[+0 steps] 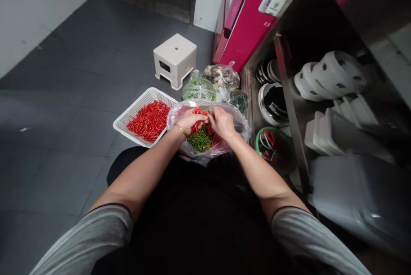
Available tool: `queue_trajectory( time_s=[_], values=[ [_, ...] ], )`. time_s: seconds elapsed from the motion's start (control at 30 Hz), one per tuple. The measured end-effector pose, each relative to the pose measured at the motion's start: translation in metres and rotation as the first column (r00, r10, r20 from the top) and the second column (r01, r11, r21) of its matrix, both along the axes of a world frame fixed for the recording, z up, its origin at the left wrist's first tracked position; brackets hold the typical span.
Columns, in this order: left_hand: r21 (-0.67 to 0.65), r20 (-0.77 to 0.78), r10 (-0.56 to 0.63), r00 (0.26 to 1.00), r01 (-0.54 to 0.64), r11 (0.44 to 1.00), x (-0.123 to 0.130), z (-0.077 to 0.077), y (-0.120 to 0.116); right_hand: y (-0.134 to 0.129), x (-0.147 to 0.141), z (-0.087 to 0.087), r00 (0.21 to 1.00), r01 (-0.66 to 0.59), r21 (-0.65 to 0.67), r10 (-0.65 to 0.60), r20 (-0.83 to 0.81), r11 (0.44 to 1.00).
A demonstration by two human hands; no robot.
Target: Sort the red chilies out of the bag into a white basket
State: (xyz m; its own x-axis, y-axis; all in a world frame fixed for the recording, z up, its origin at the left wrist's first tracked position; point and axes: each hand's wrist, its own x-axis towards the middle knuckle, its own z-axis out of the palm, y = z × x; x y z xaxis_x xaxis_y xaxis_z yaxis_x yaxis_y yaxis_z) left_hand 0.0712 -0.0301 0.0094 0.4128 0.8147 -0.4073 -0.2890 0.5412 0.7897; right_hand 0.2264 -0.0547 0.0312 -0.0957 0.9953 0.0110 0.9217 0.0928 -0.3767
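Observation:
My left hand (pixel 188 122) is closed around several red chili peppers (pixel 196 126) above an open clear plastic bag (pixel 239 116). Close beside it, my right hand (pixel 222 122) pinches at the end of the bunch, fingers bent; the exact piece between its fingertips is too small to make out. Inside the bag lie green chili stems (pixel 199 140) with some red peppers among them. To the left of the bag, a white perforated basket (pixel 123 126) holds a heap of loose red chili peppers (pixel 149 121).
A white plastic stool (pixel 176 54) stands beyond the basket. Bagged green vegetables (pixel 199 88) and a bag of mushroom-like pieces (pixel 221 75) lie behind the open bag. On the right are a green basin (pixel 261 131) with scissors and a metal shelf (pixel 293 121) of containers.

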Motion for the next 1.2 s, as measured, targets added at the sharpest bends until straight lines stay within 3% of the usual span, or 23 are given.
queue_trajectory(
  time_s=[0.1,0.17,0.23,0.33,0.47,0.57,0.73,0.83,0.9,1.0,1.1,1.17,1.2],
  values=[
    [-0.042,-0.021,0.061,0.998,-0.061,0.997,-0.002,-0.002,0.003,0.006,-0.006,-0.012,0.961,0.060,-0.186,-0.006,0.277,0.981],
    [-0.070,-0.032,0.083,0.996,-0.085,0.994,-0.004,-0.005,0.005,0.012,-0.009,-0.028,0.938,0.134,-0.348,-0.006,0.346,0.928],
    [-0.073,-0.047,0.103,0.994,-0.107,0.992,-0.005,-0.009,0.006,0.017,-0.010,-0.044,0.925,0.181,-0.426,-0.006,0.381,0.886],
    [0.101,-0.178,0.152,0.972,-0.135,0.986,-0.007,-0.015,0.006,0.018,-0.009,-0.054,0.916,0.178,-0.449,0.019,0.401,0.876],
    [0.439,-0.396,0.209,0.894,-0.016,0.899,-0.005,-0.018,0.007,0.011,-0.007,-0.033,0.904,-0.009,-0.405,0.181,0.387,0.914],
    [0.482,-0.408,0.189,0.893,0.036,0.875,0.000,-0.014,0.006,0.006,-0.005,-0.008,0.902,-0.153,-0.335,0.270,0.336,0.930],
    [0.250,-0.249,0.022,0.968,0.042,0.967,0.005,-0.003,0.001,0.009,0.007,0.015,0.962,-0.221,-0.170,0.243,0.123,0.960],
    [0.187,-0.119,0.001,0.993,0.021,0.982,0.001,0.003,0.001,0.009,0.018,0.017,0.974,-0.204,-0.170,0.182,-0.135,0.964],
    [0.156,-0.001,-0.083,0.997,0.083,0.984,-0.005,0.008,0.001,0.006,0.023,0.016,0.897,-0.248,-0.236,0.130,-0.422,0.940],
    [0.171,0.149,-0.236,0.960,0.210,0.963,-0.013,0.016,0.000,-0.005,0.027,0.014,0.657,-0.357,-0.291,0.016,-0.754,0.888],
    [0.203,0.219,-0.322,0.921,0.280,0.938,-0.016,0.021,-0.002,-0.015,0.027,0.013,0.504,-0.399,-0.284,-0.050,-0.862,0.872],
    [0.221,0.241,-0.380,0.893,0.331,0.918,-0.017,0.022,-0.003,-0.018,0.030,0.014,0.473,-0.408,-0.283,-0.064,-0.879,0.868],
    [0.225,0.245,-0.402,0.882,0.352,0.909,-0.017,0.021,-0.003,-0.018,0.034,0.015,0.498,-0.423,-0.300,-0.057,-0.865,0.855]
  ],
)
